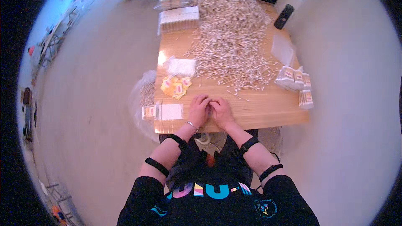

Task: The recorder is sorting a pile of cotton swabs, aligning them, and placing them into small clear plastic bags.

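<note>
My left hand (199,111) and my right hand (221,112) meet over the near edge of the wooden table (268,115). Their fingers are curled and touch at the tips; whatever they may pinch is hidden or too small to make out. Just beyond them spreads a large heap of loose cotton swabs (234,33), with a few stray ones close to my right hand. Left of my left hand lies a stack of white plastic bags or sheets (172,111). Small yellow printed cards (177,87) sit in a loose pile behind that stack.
A white pack (183,67) and bundled swab packs (179,19) line the table's left side. Filled small packets (291,77), a clear bag (282,50) and a black upright device (284,16) stand along the right. A plastic bag of swabs (146,94) hangs beside the left edge.
</note>
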`<state>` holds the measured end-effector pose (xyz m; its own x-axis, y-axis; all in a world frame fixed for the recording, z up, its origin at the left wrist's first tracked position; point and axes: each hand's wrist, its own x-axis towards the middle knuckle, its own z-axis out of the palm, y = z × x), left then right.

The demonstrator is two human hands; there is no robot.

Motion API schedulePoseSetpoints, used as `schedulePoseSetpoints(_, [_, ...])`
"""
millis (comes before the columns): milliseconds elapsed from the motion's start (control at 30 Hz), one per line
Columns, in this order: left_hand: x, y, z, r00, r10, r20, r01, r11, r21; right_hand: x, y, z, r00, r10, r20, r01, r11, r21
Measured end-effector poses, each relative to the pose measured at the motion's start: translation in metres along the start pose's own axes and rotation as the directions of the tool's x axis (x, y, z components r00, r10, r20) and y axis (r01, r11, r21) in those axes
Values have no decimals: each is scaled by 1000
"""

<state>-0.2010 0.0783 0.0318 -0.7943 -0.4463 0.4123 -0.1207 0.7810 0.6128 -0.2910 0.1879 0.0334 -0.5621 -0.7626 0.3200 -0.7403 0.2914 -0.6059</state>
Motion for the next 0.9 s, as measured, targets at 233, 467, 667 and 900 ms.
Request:
schedulePoseSetpoints(233, [-2, 10, -2, 991, 100, 94, -113, 983, 145, 24, 65, -65, 891, 300, -341, -405, 866, -294])
schedulePoseSetpoints(467, [2, 16, -4, 982, 90, 167, -115, 983, 145, 17, 48, -25, 963, 240, -118, -268, 874, -406])
schedulePoseSetpoints(667, [3, 18, -7, 987, 94, 132, -115, 979, 166, 8, 8, -10, 995, 32, 90, -10, 973, -229])
schedulePoseSetpoints(900, [4, 15, -6, 983, 113, 145, -127, 987, 95, 29, 61, -42, 981, 78, 178, -29, 966, -259])
